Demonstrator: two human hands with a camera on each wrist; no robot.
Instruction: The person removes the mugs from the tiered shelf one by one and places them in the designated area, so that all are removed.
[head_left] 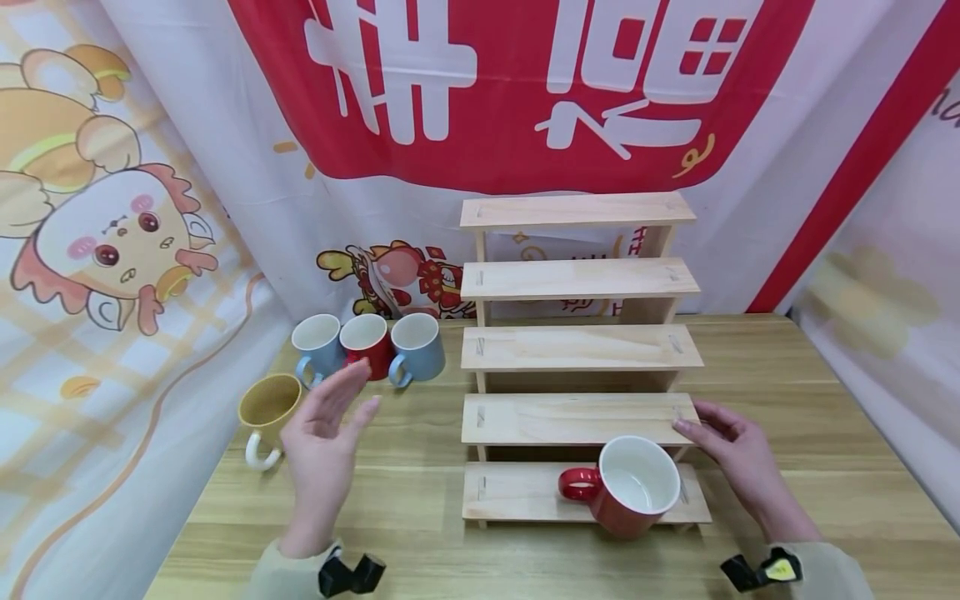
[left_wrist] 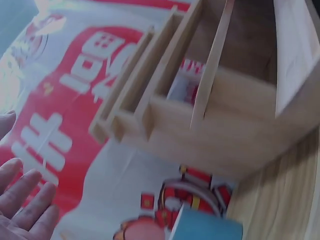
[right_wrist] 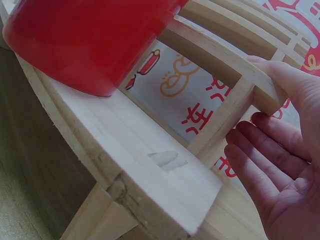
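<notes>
A stepped wooden display shelf (head_left: 581, 346) stands on the table. On its lowest step is a red mug (head_left: 630, 492) with a white inside, its handle facing left; the right wrist view shows its red side (right_wrist: 90, 45) close up. My right hand (head_left: 738, 462) grips the right end of the second step from the bottom, thumb on top and fingers at the side. To the left, my left hand (head_left: 326, 450) is raised with straight fingers and holds nothing. Beside it are a yellow mug (head_left: 270, 404) with a white handle and a red mug (head_left: 367, 342).
Two light blue mugs, one on the left (head_left: 317, 343) and one on the right (head_left: 418, 346), flank the red mug at the back left of the wooden table (head_left: 420, 533). Printed cloth (head_left: 360, 208) hangs behind the table and along its sides.
</notes>
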